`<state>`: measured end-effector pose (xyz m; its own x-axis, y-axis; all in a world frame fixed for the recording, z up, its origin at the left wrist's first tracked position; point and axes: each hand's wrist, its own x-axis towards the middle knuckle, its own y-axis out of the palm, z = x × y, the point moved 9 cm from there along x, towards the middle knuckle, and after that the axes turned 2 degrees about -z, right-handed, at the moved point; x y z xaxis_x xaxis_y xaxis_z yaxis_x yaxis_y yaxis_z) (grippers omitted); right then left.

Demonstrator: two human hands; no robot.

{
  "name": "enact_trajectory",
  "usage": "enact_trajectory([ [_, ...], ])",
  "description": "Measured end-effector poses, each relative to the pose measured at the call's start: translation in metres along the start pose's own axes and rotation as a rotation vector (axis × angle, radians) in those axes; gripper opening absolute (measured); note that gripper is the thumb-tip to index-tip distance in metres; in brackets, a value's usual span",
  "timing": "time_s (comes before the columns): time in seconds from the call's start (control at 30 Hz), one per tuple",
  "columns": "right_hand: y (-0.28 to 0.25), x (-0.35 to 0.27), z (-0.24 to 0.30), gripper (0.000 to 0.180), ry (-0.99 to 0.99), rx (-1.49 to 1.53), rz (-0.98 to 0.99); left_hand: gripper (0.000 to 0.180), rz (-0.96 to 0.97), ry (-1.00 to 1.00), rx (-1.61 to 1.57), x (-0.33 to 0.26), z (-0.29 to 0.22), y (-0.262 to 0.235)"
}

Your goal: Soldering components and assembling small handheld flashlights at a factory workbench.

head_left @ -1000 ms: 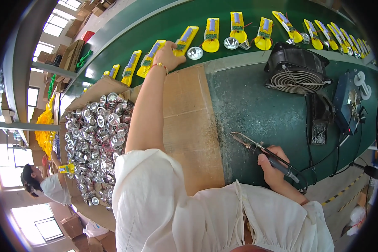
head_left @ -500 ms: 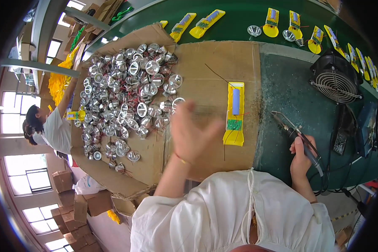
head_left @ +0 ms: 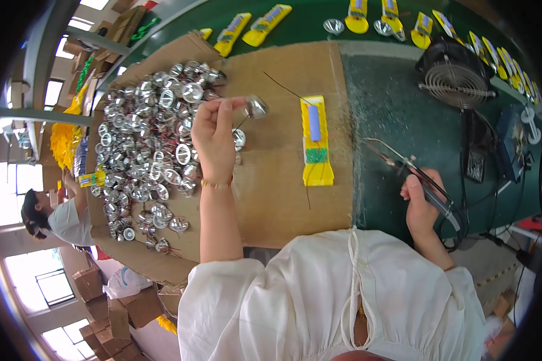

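Note:
My left hand (head_left: 214, 135) is closed in a pinch beside a pile of shiny reflector cups (head_left: 156, 138). From its fingertips one silver reflector cup (head_left: 256, 107) hangs above the cardboard, apparently held by its thin wires. A yellow flashlight housing (head_left: 326, 171) with a blue battery (head_left: 315, 123) and a green circuit board (head_left: 316, 156) lies face up on the cardboard, loose wires sticking out at both ends. On the right, my right hand (head_left: 424, 198) is wrapped round a soldering iron (head_left: 430, 195), its tip pointing up and left over the green table.
A black fan with a wire grille (head_left: 457, 84) stands at the far right. Several yellow housings (head_left: 267, 25) line the back of the table. A co-worker (head_left: 63, 213) is busy at the left. A solder spool (head_left: 530, 125) sits at the right edge.
My left hand has moved up and left to the reflector pile and now holds a reflector cup. My right hand still grips the soldering iron. The whole view has shifted slightly.

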<state>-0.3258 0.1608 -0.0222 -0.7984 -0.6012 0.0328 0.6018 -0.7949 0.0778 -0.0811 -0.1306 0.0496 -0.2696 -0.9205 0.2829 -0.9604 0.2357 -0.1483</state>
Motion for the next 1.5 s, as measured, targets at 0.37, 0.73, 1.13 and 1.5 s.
enact_trajectory([
  [0.37,0.063,-0.009,0.030,0.015,-0.250,-0.246,0.345,0.011,0.248,-0.407,0.285,-0.113,0.036,0.054],
  [0.73,0.070,-0.008,0.026,0.014,-0.217,-0.257,0.328,0.007,0.258,-0.227,0.286,-0.112,0.036,0.063],
  [1.13,0.051,-0.007,0.006,0.014,0.017,-0.045,0.189,0.009,0.292,-0.223,0.305,-0.107,0.031,0.066],
  [1.5,0.043,-0.007,-0.001,0.016,0.055,-0.012,0.191,0.009,0.210,-0.207,0.209,-0.096,0.023,0.044],
])
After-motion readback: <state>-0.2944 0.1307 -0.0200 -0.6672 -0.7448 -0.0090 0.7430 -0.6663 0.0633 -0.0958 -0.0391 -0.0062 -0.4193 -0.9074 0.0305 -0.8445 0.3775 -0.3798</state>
